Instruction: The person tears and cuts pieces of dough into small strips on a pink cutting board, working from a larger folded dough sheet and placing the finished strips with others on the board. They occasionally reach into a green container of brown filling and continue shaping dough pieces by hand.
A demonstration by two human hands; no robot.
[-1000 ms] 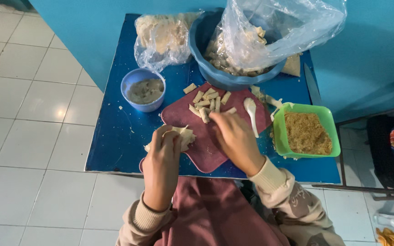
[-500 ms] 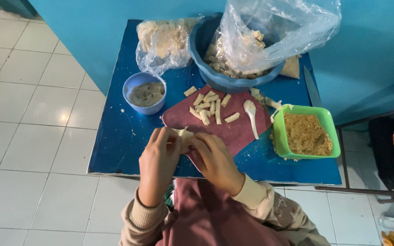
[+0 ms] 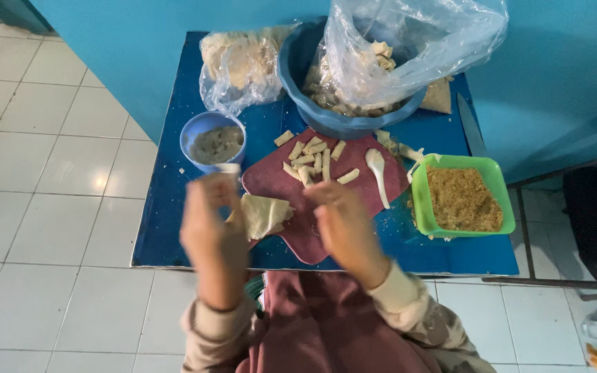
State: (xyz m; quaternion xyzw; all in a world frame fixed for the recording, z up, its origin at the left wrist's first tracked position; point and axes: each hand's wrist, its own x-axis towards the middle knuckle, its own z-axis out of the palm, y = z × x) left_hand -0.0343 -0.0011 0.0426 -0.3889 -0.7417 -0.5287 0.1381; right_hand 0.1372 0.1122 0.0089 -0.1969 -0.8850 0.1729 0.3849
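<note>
Fingers [image 3: 210, 190] pinching wrapper sheet [image 3: 265, 215]

Both hands raised, blurred: left hand [image 3: 209, 221], right hand [image 3: 343, 224]

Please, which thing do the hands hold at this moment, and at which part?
The left hand holds a thin pale wrapper sheet by its left edge. The right hand hovers beside it; whether it touches is unclear.
</note>
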